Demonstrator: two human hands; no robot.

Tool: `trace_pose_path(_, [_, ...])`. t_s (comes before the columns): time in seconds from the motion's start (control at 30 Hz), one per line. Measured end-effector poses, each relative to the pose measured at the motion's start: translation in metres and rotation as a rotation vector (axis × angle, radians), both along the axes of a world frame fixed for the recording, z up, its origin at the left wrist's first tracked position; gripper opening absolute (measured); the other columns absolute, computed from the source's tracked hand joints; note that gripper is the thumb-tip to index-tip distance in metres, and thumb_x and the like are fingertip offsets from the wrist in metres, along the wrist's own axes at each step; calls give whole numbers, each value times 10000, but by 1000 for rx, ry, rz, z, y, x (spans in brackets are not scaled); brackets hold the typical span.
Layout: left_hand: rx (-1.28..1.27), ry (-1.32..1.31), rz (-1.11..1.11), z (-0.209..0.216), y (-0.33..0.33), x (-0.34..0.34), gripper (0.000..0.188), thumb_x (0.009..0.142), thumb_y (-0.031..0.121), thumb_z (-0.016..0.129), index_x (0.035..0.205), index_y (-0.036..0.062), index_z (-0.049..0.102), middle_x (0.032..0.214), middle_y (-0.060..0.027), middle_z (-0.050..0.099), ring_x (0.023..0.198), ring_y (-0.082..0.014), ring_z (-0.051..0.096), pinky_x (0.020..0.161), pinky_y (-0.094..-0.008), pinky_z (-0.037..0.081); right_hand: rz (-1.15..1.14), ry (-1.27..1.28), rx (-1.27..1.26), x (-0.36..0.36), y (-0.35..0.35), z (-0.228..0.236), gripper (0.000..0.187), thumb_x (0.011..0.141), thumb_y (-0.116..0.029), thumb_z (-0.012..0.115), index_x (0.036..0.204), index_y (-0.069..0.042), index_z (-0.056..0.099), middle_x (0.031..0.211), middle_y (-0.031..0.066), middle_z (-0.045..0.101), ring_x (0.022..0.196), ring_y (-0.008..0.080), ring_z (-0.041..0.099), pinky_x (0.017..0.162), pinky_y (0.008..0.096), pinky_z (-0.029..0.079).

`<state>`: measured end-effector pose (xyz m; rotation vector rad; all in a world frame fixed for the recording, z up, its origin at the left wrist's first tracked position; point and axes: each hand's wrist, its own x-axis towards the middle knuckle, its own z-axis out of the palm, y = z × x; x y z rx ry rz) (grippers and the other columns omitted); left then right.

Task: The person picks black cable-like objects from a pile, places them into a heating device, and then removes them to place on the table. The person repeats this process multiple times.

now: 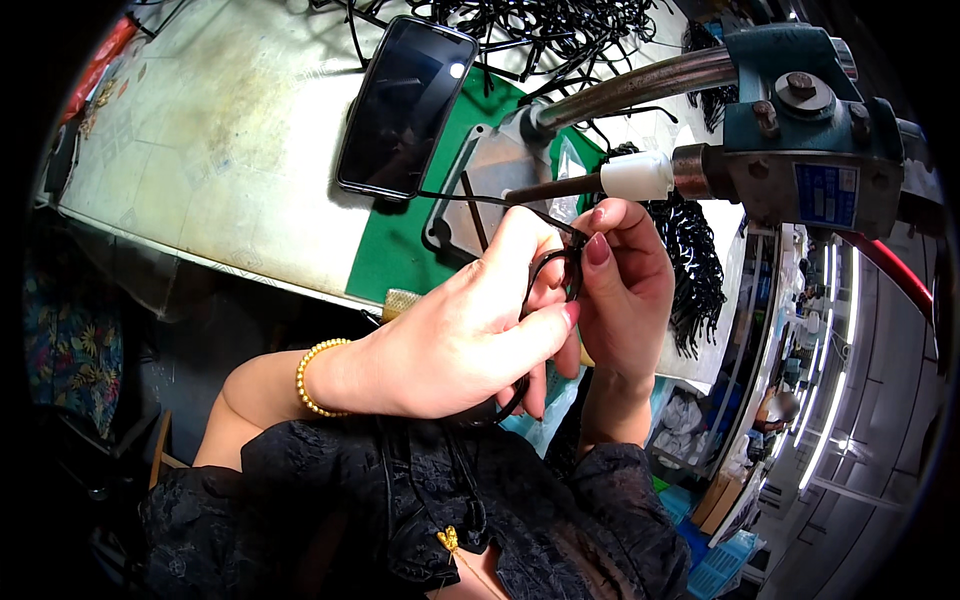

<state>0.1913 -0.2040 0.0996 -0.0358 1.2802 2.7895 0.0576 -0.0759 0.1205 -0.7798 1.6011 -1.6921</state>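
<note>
L hand [470,335] & R hand [632,285] both grasping thin, looped, glossy black piece [578,240] — nr teal metal machine head w/ bolts [805,125] — black rect. phone [405,110] farther L.

A: Left side?
B: Left forearm [262,395] lay near left; left wrist [350,380] looked fairly straight. Left hand [460,335] showed its back, left thumb [540,335] stretched right, fingers curled in beneath, partly hidden. Grip closed.
A: And the right?
B: Right forearm [612,415] stood steeper, partly covered. Right hand [630,300] upright, right thumb [603,275] pointing far, right index finger [635,218] bent toward its tip. Pinching.
A: Spacing?
B: Hands close together, left thumb tip just beside the right hand. Couldn't tell whether they touched.
</note>
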Motion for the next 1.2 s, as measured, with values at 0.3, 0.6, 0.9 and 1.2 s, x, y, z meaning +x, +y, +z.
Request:
trace_pose_path(0.3, [58,13,78,10,-2,-8,244,1040,116,478,1200,53,304,863,-111,620,614,-198,699,496,-254,520,-160,329,-100,3,-2,-5,242,970,-63,662,1170,5,543,1017,46,622,867,80,572,768,217,477])
trace_pose_path(0.6, [127,234,340,21,15,-75,248,1023,104,456,1186,33,283,1014,-230,691,627,-246,706,483,-312,569,-620,1353,-625,-97,36,121,518,917,-287,586,1317,20,464,1192,174,547,1193,325,533,1052,501,462])
trace_pose_path(0.9, [175,378,497,15,32,-79,260,987,0,469,1168,30,285,1188,-149,594,798,-220,730,488,-301,591,25,1055,-863,-27,70,120,483,853,-212,588,1310,-68,530,1124,93,599,1293,333,491,1230,605,147])
trace_pose_path(1.2, [-154,353,501,14,15,-54,518,1014,125,553,1424,86,239,1242,-233,601,880,-256,725,590,-302,606,-527,1404,-242,-29,51,69,191,1016,-113,503,1108,-17,640,1037,88,627,1056,229,619,944,429,474])
